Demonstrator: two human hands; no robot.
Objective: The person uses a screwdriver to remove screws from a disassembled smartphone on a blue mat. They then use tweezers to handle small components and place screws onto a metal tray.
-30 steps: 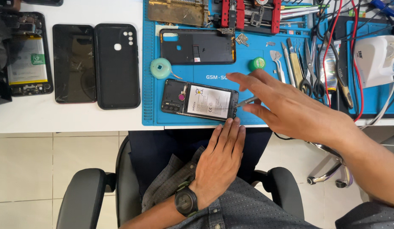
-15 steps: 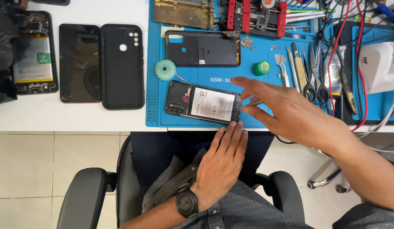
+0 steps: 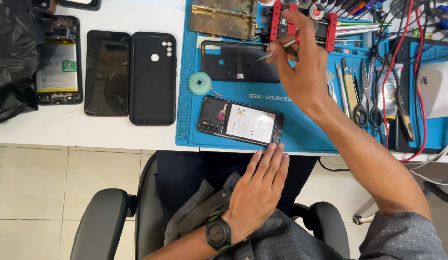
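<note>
The right hand (image 3: 301, 67) grips a silver tool (image 3: 277, 48) with a red band; under its tip lies a black back cover (image 3: 236, 62); below the grip, a blue mat (image 3: 310, 135) with pale lettering bears an opened phone (image 3: 240, 121), black-framed with a white battery; beside that, a mint-green tape roll (image 3: 200, 83); the left hand (image 3: 260, 188) wears a black watch (image 3: 218, 233).

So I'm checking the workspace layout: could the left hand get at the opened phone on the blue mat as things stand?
Probably yes. The left hand rests flat at the table edge, fingertips right beside the opened phone on the blue mat. Nothing lies between them; the right hand is up higher, holding a slim tool.
</note>
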